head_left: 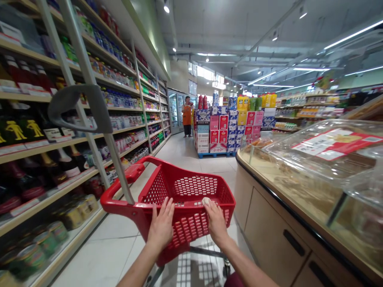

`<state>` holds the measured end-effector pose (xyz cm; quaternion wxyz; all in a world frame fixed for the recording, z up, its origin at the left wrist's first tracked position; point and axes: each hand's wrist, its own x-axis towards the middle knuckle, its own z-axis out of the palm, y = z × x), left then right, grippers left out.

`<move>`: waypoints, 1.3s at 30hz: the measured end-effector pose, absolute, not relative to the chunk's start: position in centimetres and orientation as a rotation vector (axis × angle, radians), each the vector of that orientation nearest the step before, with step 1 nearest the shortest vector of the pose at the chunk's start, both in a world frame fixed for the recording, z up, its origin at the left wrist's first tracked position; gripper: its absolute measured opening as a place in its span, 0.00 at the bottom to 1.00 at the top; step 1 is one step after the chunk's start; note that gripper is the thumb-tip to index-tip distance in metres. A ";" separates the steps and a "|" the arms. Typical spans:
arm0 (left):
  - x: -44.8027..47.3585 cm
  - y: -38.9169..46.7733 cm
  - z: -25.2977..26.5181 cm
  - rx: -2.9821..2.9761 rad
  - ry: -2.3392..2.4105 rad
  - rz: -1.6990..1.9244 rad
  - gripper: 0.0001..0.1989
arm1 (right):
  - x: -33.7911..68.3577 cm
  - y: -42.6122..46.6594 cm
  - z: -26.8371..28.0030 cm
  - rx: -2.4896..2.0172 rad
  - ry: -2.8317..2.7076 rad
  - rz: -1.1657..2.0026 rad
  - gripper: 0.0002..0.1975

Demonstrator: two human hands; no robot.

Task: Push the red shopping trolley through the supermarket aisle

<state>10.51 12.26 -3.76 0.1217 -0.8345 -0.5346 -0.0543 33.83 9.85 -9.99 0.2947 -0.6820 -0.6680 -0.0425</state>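
Observation:
A red plastic shopping basket cart (191, 229) with perforated walls stands in front of me. Over its near wall, on the left, lies my left hand (162, 224), with fingers stretched out and nothing visible in them. My right hand (216, 221) is at the same wall's right part, fingers bent over the rim. At its fingertips shows a small whitish thing (206, 201), too small to name. The grey pull handle (104, 109) of the cart rises on a metal tube at the left. No goods show inside the visible part of the basket.
Tall shelves (119, 107) of bottles and cans line the left. A wooden counter (269, 223) with clear plastic food boxes (329, 147) borders the right. Stacked cartons (220, 133) stand ahead on a blue pallet. A person in an orange apron (187, 115) stands farther back.

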 end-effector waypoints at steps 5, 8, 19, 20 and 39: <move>11.3 11.5 -3.7 -2.452 -1.599 -0.149 0.33 | 34.9 10.8 -9.9 -2.065 -1.538 -0.154 0.27; 11.6 11.3 -3.8 -2.428 -1.606 -0.152 0.33 | 33.4 11.1 -10.4 -1.921 -1.649 -0.188 0.28; 10.2 11.1 -4.9 -2.282 -1.572 -0.284 0.31 | 32.1 11.2 -10.2 -1.891 -1.716 -0.192 0.30; 10.0 11.2 -4.8 -2.296 -1.539 -0.284 0.30 | 31.3 11.2 -10.2 -1.787 -1.803 -0.180 0.31; 0.5 10.3 0.1 -1.870 -1.725 -0.719 0.26 | 20.3 12.0 -7.6 -1.536 -1.782 -0.084 0.29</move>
